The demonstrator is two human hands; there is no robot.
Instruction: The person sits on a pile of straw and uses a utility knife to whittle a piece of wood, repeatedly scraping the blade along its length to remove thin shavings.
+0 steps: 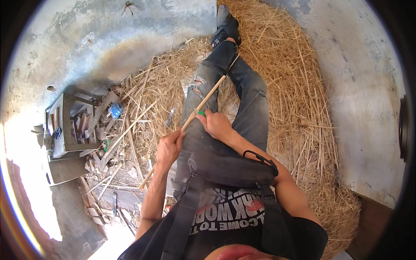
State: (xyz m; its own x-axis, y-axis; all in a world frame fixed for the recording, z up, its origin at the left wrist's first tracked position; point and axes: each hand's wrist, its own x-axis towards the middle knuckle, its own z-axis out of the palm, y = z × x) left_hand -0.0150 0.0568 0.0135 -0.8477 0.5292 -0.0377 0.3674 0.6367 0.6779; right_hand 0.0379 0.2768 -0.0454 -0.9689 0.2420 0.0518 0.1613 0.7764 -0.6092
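Observation:
A long, thin bamboo-like stick (213,91) lies slantwise across my outstretched legs (250,99). Its near end shows below my left wrist, and its far end reaches toward my shins. My left hand (169,147) is closed round the stick, thumb along it. Farther up, my right hand (216,125) is closed on a small green tool (201,113) pressed against the stick. Most of that tool is hidden in my fingers, so its kind and any blade cannot be made out.
Straw (299,99) and shavings cover the floor around my legs. At left stands a wooden box (65,125) holding slats, with a crumpled blue plastic piece (116,110) beside it. A knife-like metal piece (170,117) lies near my left leg. Walls (364,86) rise close on both sides.

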